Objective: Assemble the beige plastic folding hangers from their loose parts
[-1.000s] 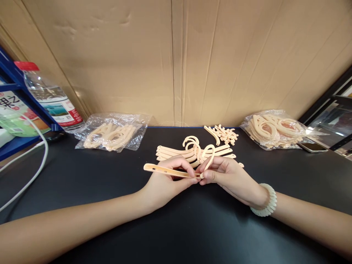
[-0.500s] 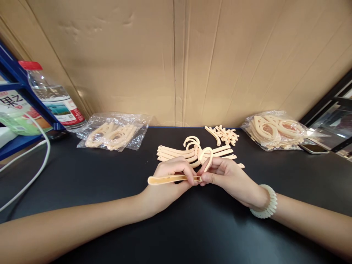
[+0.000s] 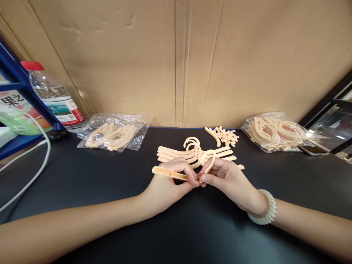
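Item, left hand (image 3: 170, 183): thumb and fingers clamped on a long, slim, peach-coloured plastic bar (image 3: 162, 171), near its right end; bar held above the black tabletop (image 3: 176, 227), its hollow face with small slots turned to view, its free end pointing left and slightly raised

Item, right hand (image 3: 231, 181): fingertips clamped on the lower end of a peach-coloured plastic hook (image 3: 213, 160), its curve standing up over the fingers; wrist with a pale, beaded-looking bracelet (image 3: 264, 209)

Hands together at the fingertips, in front of the wearer; hook's end meets the bar's right end there, the joint partly covered by fingers, so whether the two are locked cannot be told

Just beyond the hands: a group of peach-coloured plastic hangers (image 3: 176, 152), hooks overlapping, partly hidden; behind them, a heap of small peach-coloured pieces (image 3: 228, 136) with a slim curved bar at its left

Far left: a clear plastic bag of peach-coloured parts (image 3: 112, 135), near a clear bottle with a red cap (image 3: 59, 97); white cable (image 3: 41, 183) at the edge

Far right: a second, fuller clear bag (image 3: 268, 132), beside a flat phone (image 3: 313, 150)

Backdrop: brown cardboard (image 3: 123, 62)
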{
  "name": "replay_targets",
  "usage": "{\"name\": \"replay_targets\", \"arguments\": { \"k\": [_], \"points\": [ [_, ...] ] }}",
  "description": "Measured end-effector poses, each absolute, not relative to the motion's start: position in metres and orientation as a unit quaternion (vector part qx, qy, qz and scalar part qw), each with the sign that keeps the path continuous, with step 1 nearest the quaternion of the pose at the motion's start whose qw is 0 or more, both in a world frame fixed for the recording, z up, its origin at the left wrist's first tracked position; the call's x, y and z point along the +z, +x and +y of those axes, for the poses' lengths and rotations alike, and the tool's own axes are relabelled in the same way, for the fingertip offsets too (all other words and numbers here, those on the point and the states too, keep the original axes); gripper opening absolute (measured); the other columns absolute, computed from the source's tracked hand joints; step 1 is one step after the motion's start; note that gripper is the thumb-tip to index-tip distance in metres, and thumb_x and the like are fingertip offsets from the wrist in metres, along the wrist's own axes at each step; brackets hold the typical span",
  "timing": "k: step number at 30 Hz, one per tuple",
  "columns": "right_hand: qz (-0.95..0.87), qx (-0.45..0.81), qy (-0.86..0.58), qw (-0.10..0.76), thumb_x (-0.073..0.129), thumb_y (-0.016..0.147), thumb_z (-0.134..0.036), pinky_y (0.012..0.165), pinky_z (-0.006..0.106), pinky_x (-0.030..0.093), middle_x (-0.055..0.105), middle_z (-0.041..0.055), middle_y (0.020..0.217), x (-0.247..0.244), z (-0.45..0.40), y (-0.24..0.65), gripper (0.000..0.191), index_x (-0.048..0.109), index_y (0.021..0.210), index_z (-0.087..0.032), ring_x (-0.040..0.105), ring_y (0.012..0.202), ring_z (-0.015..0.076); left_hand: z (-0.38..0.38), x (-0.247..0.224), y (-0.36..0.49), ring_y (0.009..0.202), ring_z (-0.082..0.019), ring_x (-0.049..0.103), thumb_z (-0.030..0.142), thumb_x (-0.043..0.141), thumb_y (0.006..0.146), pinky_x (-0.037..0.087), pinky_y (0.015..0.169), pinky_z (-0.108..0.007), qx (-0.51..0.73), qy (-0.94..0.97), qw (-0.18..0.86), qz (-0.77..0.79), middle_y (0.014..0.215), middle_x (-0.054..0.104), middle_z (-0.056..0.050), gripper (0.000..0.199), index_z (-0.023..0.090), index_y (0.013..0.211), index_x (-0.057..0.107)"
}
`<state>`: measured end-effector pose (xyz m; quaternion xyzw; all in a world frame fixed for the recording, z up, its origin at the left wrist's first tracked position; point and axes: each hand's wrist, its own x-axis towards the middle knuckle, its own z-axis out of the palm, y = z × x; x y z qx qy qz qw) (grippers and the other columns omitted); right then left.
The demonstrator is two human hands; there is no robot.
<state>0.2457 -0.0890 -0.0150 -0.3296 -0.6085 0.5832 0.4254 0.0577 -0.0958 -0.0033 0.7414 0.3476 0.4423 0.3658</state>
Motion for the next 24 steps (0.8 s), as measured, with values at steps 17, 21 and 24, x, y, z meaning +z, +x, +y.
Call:
{"name": "replay_targets", "arguments": {
  "k": [17, 21, 24],
  "points": [
    [-0.587, 0.578, -0.332, 0.461, 0.067, 0.086, -0.040, 0.065, 0.026, 0.049, 0.065, 0.0024, 0.077, -0.0137, -0.0915, 0.2461, 0.024, 0.072, 0.078, -0.018, 0.056, 0.069, 0.0122, -0.0960, -0.0040, 0.0654, 0.064, -0.011, 0.060, 0.023, 0.077, 0.074, 0.054, 0.056, -0.023, 0.454, 0.567, 0.597, 0.340, 0.071, 0.059, 0.003, 0.025, 0.016, 0.075, 0.053],
    [-0.597, 0.551, -0.360, 0.458, 0.064, 0.086, -0.045, 0.061, 0.028, 0.044, 0.058, 0.0013, 0.066, -0.0137, -0.0927, 0.2480, 0.033, 0.067, 0.069, -0.018, 0.050, 0.063, 0.0130, -0.0949, -0.0057, 0.0640, 0.063, -0.009, 0.057, 0.022, 0.077, 0.073, 0.054, 0.056, -0.023, 0.472, 0.543, 0.600, 0.349, 0.070, 0.057, 0.005, 0.026, 0.016, 0.083, 0.053],
    [-0.603, 0.552, -0.360, 0.450, 0.064, 0.086, -0.046, 0.062, 0.030, 0.046, 0.061, 0.0031, 0.071, -0.0126, -0.0946, 0.2476, 0.034, 0.067, 0.067, -0.018, 0.051, 0.065, 0.0147, -0.0942, -0.0062, 0.0630, 0.064, -0.010, 0.057, 0.021, 0.076, 0.074, 0.053, 0.057, -0.023, 0.467, 0.545, 0.601, 0.352, 0.069, 0.059, 0.004, 0.026, 0.017, 0.084, 0.052]
  ]
}}
